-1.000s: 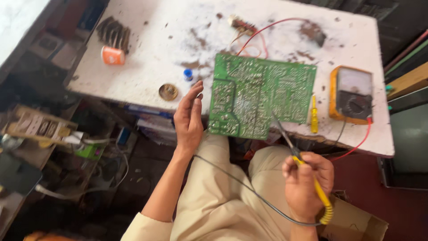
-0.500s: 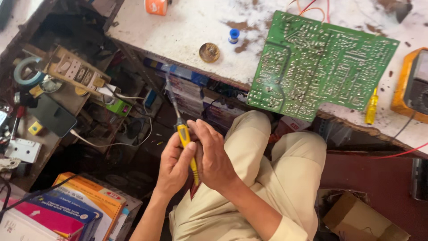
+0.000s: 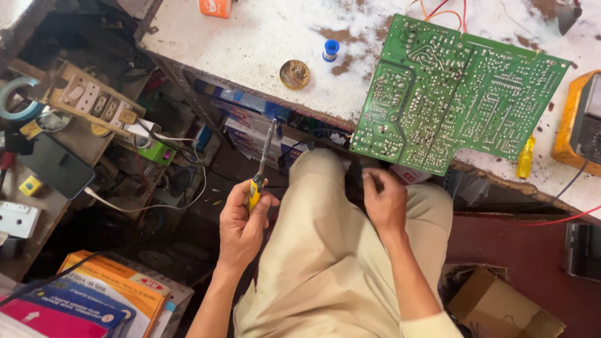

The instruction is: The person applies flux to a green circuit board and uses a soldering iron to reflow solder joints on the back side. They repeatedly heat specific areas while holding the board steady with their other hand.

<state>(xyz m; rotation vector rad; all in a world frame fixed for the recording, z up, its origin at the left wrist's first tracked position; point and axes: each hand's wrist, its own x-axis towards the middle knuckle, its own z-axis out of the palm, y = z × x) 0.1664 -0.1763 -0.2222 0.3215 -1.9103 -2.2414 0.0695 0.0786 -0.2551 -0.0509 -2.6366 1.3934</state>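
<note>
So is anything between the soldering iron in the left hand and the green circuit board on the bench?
The left hand holds the soldering iron below the bench edge. Between it and the circuit board are the person's raised knee and the right hand just under the board's lower corner.

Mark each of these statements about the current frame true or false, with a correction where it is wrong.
1. The left hand grips a yellow-handled soldering iron. True.
2. The green circuit board lies flat on the floor. False: it rests on the white workbench, overhanging its edge.
3. The right hand holds the circuit board. False: it sits near the person's lap below the board, apart from it; what it grips cannot be told.
4. A small round tin sits on the workbench. True.
5. A yellow multimeter lies right of the board. True.
</note>
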